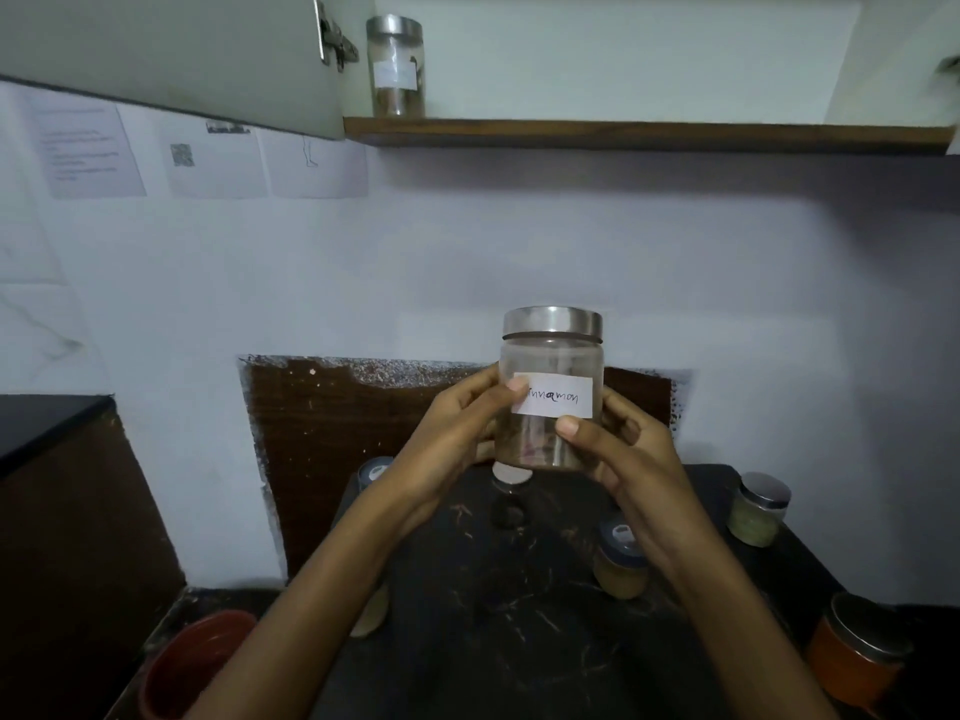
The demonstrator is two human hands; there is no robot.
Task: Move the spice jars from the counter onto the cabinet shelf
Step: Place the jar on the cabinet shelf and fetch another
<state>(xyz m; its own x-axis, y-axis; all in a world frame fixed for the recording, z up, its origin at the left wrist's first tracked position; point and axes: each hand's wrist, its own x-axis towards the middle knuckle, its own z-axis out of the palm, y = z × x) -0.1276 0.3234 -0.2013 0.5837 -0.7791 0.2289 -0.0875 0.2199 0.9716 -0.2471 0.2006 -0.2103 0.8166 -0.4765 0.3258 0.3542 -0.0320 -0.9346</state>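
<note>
Above the dark counter (519, 641), left hand (457, 433) and right hand (628, 454) together grip the cinnamon jar (550, 376).

shelf (644, 133) open rightward; jar (396, 67) at left end

One wide head-worn camera faces the wall (519, 241) from close above the counter (519, 641) at six o'clock; the cabinet shelf (623, 135) lies at twelve o'clock.
</note>
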